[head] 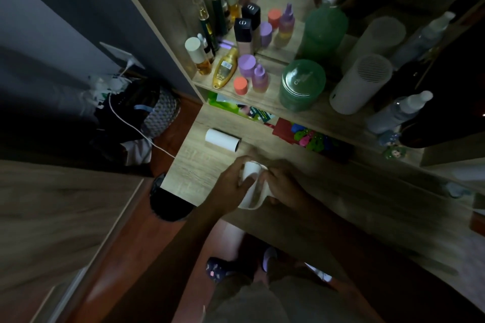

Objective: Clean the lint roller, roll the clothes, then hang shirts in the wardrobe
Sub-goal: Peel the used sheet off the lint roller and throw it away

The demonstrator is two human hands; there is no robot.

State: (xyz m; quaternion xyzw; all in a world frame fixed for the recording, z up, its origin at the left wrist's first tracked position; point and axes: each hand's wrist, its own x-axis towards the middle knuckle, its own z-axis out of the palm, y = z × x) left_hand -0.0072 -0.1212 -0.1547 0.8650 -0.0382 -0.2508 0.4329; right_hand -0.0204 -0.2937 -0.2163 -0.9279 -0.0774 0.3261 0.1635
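Over the wooden dresser top (199, 173), both my hands hold a white lint roll (249, 169). My left hand (232, 186) grips the roll from the left, thumb across its side. My right hand (282, 186) pinches a loose white sheet (256, 198) that curls away from the roll and hangs below it. A second white roll (222, 139) lies on its side on the dresser top, further back and to the left, apart from both hands. The roller's handle is hidden or out of view.
A shelf (265, 98) behind holds perfume bottles (202, 56), purple and orange bottles, a green jar (301, 85) and a white cylinder (359, 84). Colourful pegs (309, 136) lie under the shelf. A dark bag (147, 110) and white cable sit on the floor at left.
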